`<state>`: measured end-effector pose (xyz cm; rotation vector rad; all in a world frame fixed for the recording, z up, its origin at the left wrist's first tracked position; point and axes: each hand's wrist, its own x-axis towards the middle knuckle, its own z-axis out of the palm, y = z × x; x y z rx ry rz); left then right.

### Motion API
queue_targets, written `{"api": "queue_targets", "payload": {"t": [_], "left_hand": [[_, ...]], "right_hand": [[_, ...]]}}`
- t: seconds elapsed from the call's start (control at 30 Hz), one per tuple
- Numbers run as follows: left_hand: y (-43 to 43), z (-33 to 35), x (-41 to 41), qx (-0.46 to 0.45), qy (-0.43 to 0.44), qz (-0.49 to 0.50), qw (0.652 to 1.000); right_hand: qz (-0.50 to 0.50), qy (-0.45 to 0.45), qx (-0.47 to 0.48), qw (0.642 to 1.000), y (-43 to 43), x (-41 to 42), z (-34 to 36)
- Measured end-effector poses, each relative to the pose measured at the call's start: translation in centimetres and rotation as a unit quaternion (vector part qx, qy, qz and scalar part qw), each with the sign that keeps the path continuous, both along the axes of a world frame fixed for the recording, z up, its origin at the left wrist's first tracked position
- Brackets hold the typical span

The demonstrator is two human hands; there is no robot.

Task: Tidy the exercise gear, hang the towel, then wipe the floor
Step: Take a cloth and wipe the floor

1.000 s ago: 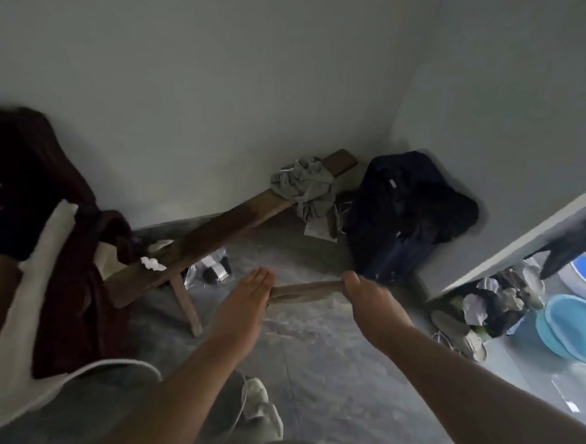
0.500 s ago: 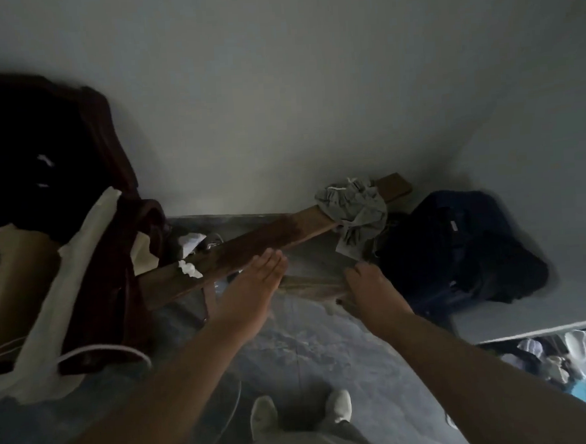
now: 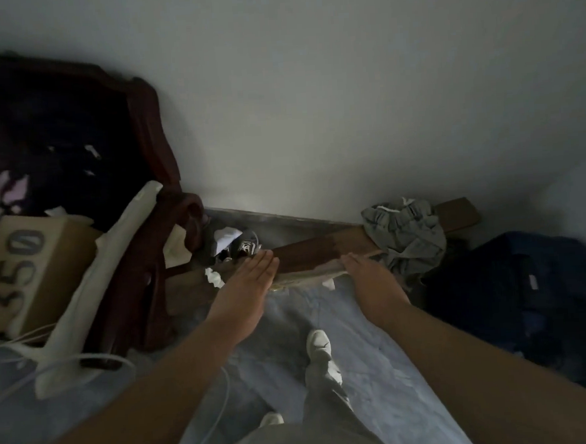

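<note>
A folded brownish towel (image 3: 307, 276) lies stretched along the front edge of the low wooden bench (image 3: 307, 252). My left hand (image 3: 249, 283) presses on the towel's left end with straight fingers. At the towel's right end, my right hand (image 3: 370, 279) lies flat, fingers stretched forward. How the thumbs lie under the towel is hidden. A crumpled grey cloth (image 3: 405, 235) sits on the bench just right of my right hand.
A dark blue bag (image 3: 529, 293) lies on the floor at the right. Left stand a cardboard box marked 350 (image 3: 23, 269), dark red clothing (image 3: 148, 230) and a white cable (image 3: 87, 359). A shoe (image 3: 247, 247) and white tissue (image 3: 214, 278) sit by the bench. My feet stand on the grey floor (image 3: 378, 354).
I have stepped closer to the bench. Both hands carried the towel forward from mid-air down onto the bench's front edge, and the fingers have flattened.
</note>
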<state>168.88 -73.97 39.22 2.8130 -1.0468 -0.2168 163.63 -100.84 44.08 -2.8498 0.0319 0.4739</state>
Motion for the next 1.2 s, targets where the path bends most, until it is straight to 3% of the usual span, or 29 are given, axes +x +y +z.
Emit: {"api": "queue_targets", "payload": {"t": [0.23,0.37,0.53,0.67,0.73,0.8,0.93,1.2], "left_hand": [[-3.6,-3.8,5.6,-0.041,0.088,0.08,0.992],[-5.5,-6.0,8.8,-0.102,0.151,0.168,0.969],[-6.1,-8.3,13.9,-0.129,0.148,0.214,0.957],[-5.5,-11.6,17.5,-0.112,0.1,0.187,0.971],[-5.0,-14.8,17.7,-0.107,0.097,0.17,0.975],[-4.6,-18.6,16.6,-0.084,0.121,0.158,0.976],[-4.6,-25.7,12.8,0.059,0.222,0.121,0.966],[-6.7,-27.6,9.0,0.055,0.189,0.211,0.957]], "right_hand": [[0.06,0.015,0.043,0.997,-4.6,9.0,-4.5],[0.072,0.039,0.064,0.995,-6.1,14.1,-7.2],[0.093,0.029,0.087,0.991,-6.4,20.6,-10.4],[0.104,-0.012,0.066,0.992,-5.9,24.0,-14.3],[0.136,-0.019,0.065,0.988,-5.9,24.1,-17.9],[0.157,0.032,0.042,0.986,-5.9,23.0,-21.8],[0.216,0.145,-0.037,0.965,-5.1,19.5,-28.2],[0.156,0.15,-0.093,0.972,-3.3,16.0,-32.4]]}}
